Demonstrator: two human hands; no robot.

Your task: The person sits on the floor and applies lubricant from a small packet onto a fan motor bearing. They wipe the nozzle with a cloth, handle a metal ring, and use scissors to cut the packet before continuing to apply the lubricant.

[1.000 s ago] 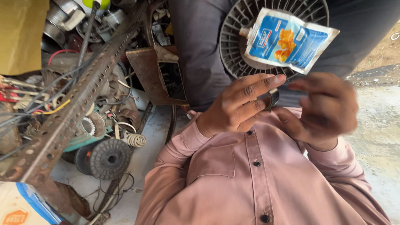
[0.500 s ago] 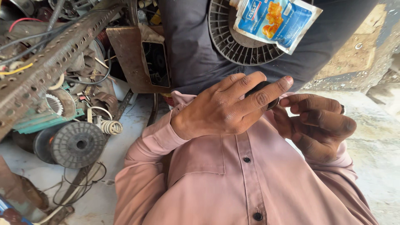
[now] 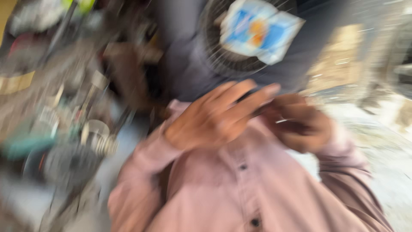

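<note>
- Left hand [image 3: 214, 118] and right hand [image 3: 300, 124] meet over the pink shirt [image 3: 240, 189], fingers curled round a small dark part [image 3: 257, 112].
- Blur hides the grip; how far along, cannot tell.
- Round fan grille [image 3: 223, 51] lies beyond.

Two hands [image 3: 257, 118], one packet [image 3: 259, 32], one fan grille [image 3: 214, 51].

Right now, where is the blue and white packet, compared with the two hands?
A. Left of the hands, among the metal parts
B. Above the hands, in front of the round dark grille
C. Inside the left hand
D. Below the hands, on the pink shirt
B: the blue and white packet lies against the round dark grille, above the left hand and right hand.
</note>
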